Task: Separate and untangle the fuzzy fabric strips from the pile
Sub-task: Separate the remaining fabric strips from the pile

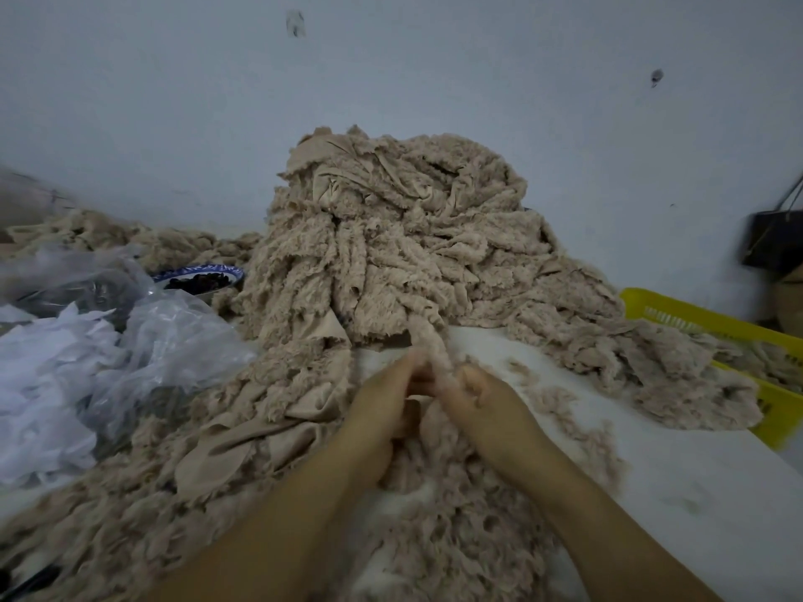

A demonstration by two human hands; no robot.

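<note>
A tall pile of beige fuzzy fabric strips rises against the wall at the centre. One fuzzy strip runs from the pile's foot down between my hands. My left hand and my right hand meet just in front of the pile, both pinching this strip with curled fingers. More loose beige strips lie spread on the table under and to the left of my forearms. The fingertips are blurred.
Crumpled clear plastic bags and white fabric scraps lie at left. A blue-rimmed bowl with dark contents sits behind them. A yellow plastic basket holding strips stands at right. A dark bag hangs by the wall.
</note>
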